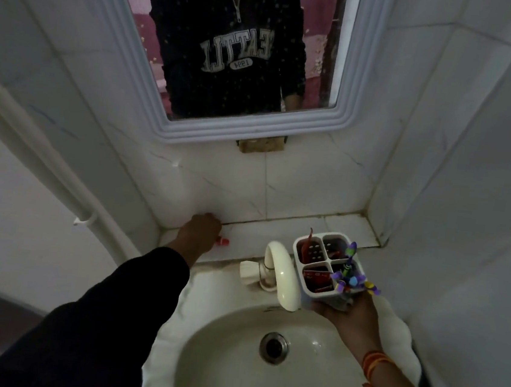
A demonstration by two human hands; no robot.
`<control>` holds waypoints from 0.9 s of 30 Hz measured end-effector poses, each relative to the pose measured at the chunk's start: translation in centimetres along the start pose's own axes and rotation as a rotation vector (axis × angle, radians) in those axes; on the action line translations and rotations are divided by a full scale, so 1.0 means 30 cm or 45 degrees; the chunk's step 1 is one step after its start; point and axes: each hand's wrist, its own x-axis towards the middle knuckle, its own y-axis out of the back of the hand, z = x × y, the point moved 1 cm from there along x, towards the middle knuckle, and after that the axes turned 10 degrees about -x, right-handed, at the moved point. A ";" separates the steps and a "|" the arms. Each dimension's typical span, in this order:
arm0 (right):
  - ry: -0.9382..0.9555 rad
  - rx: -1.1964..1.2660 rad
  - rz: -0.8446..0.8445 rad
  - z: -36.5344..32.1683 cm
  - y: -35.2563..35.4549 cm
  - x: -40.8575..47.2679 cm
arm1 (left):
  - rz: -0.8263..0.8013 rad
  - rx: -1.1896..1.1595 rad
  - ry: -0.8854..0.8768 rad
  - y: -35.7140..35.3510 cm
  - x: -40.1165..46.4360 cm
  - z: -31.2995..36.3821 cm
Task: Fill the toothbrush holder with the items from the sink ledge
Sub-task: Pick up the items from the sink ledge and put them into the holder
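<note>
My right hand (350,313) holds a white four-compartment toothbrush holder (328,267) above the right side of the basin, next to the tap. Purple and yellow toothbrushes (351,279) stick out of its front right compartment, a red item (307,244) stands in the back left one, and red packets lie in the others. My left hand (203,230) rests on the left end of the tiled sink ledge (275,231), its fingers closed over a small object whose red end (222,241) shows beside the hand. The rest of that object is hidden.
A white tap (280,273) curves over the basin (230,364) with its drain (274,347). A framed mirror (231,49) hangs above the ledge. Tiled walls close in at left and right, and a white pipe (47,155) runs down the left wall.
</note>
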 end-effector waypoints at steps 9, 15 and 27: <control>-0.033 -0.015 -0.007 -0.058 -0.015 -0.028 | -0.096 -0.438 -0.136 0.130 -0.086 0.118; -0.115 -0.081 -0.001 -0.051 -0.001 -0.033 | -0.050 -0.547 -0.381 0.384 -0.136 0.336; -0.142 -0.283 0.010 0.016 0.006 -0.003 | -0.069 -0.422 -0.612 0.497 -0.230 0.609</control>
